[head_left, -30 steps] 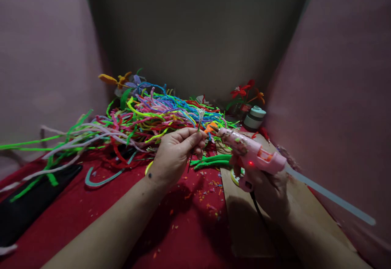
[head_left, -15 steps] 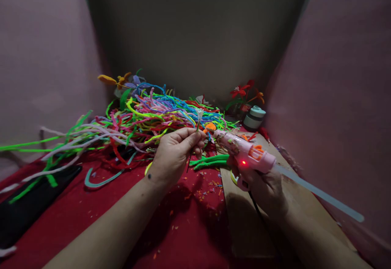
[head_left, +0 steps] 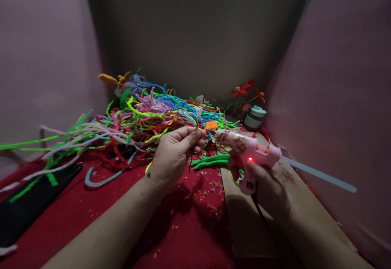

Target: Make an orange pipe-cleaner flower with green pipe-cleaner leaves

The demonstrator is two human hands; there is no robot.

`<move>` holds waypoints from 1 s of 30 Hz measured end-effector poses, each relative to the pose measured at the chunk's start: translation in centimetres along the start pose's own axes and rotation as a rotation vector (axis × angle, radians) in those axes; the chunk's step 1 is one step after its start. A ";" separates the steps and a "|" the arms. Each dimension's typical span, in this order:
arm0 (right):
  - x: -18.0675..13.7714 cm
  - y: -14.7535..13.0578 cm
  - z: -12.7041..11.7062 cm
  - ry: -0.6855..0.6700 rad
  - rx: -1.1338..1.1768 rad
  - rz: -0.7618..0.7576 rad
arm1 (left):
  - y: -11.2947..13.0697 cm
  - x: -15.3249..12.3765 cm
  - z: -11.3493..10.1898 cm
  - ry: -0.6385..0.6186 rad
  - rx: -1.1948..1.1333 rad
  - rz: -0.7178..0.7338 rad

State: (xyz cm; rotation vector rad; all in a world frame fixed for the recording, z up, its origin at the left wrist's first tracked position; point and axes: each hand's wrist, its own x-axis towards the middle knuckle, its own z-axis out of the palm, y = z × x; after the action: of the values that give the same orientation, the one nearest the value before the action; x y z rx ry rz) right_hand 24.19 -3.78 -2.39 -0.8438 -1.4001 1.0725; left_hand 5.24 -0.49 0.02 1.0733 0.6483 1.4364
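My left hand (head_left: 180,149) pinches a thin dark stem topped with a tuft of white flower stamens (head_left: 198,111). Just right of those fingertips is an orange fuzzy petal (head_left: 211,125); whether the fingers grip it too I cannot tell. In my right hand (head_left: 269,183) is a pink hot glue gun (head_left: 262,153), its red light glowing. The gun's nozzle points left, close beside the petal, and I cannot tell if they touch. A long translucent glue stick (head_left: 320,174) juts out of the gun's back, and a black cord hangs from its handle.
A big heap of colourful pipe cleaners (head_left: 165,114) covers the back of the red cloth (head_left: 183,228). Green pipe cleaners (head_left: 214,161) lie by a wooden board (head_left: 247,228). Finished flowers (head_left: 241,91) and a pale green jar (head_left: 255,116) stand behind. A black item (head_left: 39,195) lies left.
The glue gun has shifted slightly right and tilted, so the glue stick's tail sits higher and more of the handle shows. My left hand stays nearly still.
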 end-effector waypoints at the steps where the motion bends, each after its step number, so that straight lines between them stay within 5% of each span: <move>1: 0.1 -0.1 -0.1 -0.008 0.051 -0.002 | 0.0 0.0 0.0 0.002 -0.005 -0.001; 6: 0.3 -0.3 -0.5 0.055 0.121 -0.002 | 0.0 0.0 -0.1 0.009 -0.011 -0.005; 30: 0.2 0.7 -1.0 -0.056 -0.034 0.019 | 0.1 0.0 0.0 0.023 0.002 0.020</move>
State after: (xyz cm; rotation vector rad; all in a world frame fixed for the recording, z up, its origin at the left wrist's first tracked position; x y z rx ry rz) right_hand 25.06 -3.21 -3.04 -0.8589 -1.4633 1.0964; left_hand 5.24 -0.48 0.12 1.0687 0.6573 1.4677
